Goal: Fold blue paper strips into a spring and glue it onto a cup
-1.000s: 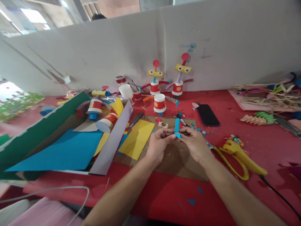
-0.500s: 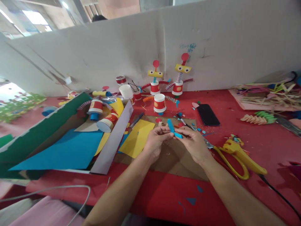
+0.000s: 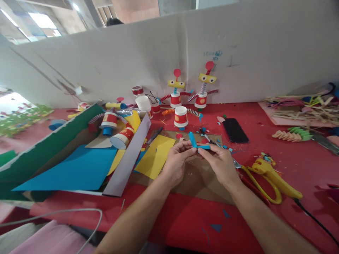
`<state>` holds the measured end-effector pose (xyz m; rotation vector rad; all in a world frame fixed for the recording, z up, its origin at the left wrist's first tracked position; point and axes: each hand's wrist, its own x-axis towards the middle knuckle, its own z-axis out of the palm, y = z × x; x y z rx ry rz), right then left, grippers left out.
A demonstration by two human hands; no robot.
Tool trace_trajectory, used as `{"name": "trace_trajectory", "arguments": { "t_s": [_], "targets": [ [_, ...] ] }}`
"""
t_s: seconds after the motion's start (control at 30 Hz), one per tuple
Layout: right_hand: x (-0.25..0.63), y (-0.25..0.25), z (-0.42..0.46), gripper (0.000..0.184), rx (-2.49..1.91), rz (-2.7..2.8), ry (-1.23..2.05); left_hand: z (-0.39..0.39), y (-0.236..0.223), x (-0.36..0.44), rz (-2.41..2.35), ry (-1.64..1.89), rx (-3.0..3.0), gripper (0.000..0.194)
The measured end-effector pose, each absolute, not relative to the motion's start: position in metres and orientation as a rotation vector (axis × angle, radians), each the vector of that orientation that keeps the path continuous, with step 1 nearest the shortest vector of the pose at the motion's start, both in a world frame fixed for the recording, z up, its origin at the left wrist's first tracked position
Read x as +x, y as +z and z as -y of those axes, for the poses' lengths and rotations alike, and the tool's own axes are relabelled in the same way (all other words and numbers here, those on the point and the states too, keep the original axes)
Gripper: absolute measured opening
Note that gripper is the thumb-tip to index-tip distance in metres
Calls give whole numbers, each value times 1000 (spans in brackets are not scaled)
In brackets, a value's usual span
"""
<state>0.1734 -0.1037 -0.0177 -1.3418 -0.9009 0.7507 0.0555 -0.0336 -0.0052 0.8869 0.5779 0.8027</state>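
Both of my hands meet above a brown cardboard sheet (image 3: 201,180) on the red table. My left hand (image 3: 176,160) and my right hand (image 3: 218,160) pinch a small blue paper strip (image 3: 194,141) between their fingertips; one end sticks up to the left and another part lies level toward the right. Both hands are closed on it. Just beyond them stands a red and white paper cup (image 3: 180,117) with coiled paper arms.
A yellow glue gun (image 3: 272,174) with a black cord lies right of my hands, a black phone (image 3: 234,129) behind it. Yellow (image 3: 156,155) and blue (image 3: 76,169) paper sheets and a box of cup figures sit left. Two paper-cup robots (image 3: 201,88) stand against the white partition.
The blue strip stood upright between my fingers a second ago; now it is bent, one end tilted left and another part turned level toward the right. My hands stayed in place.
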Motion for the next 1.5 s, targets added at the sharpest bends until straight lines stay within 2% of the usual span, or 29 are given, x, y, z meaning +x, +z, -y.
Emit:
{"name": "trace_trajectory", "arguments": {
  "t_s": [0.27, 0.5, 0.8, 0.97, 1.4, 1.5],
  "targets": [
    [169, -18, 107, 18, -1340, 1110, 555, 30, -7, 55, -607, 825, 842, 23],
    [170, -12, 109, 31, -1381, 1321, 319, 24, -9, 51, -458, 625, 554, 34],
    [173, -8, 112, 15, -1362, 1538, 73, 32, -9, 52, -428, 496, 454, 29],
    [174, -5, 113, 6, -1309, 1584, 40, 33, -8, 52, -442, 416, 429, 29],
    [167, -12, 109, 5, -1342, 1430, 175, 34, -11, 54, -478, 523, 436, 24],
    [168, -16, 106, 11, -1362, 1372, 236, 35, -11, 55, -508, 602, 498, 26]
  ]
}}
